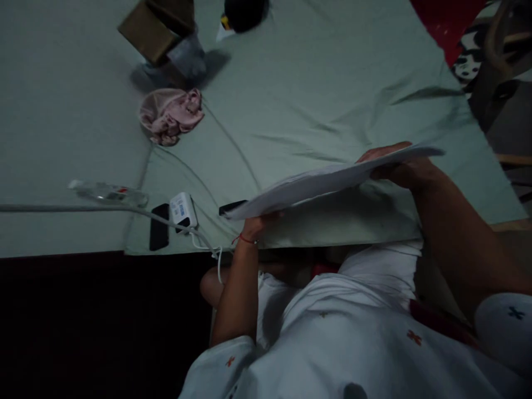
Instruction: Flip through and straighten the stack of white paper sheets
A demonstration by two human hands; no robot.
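While both hands' fingers pinch it closed, the white sheet (328,180) hangs level.

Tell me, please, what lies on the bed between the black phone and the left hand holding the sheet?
In the head view, a white charger block and its white cable lie between the black phone and the left hand, which holds the pale sheet.
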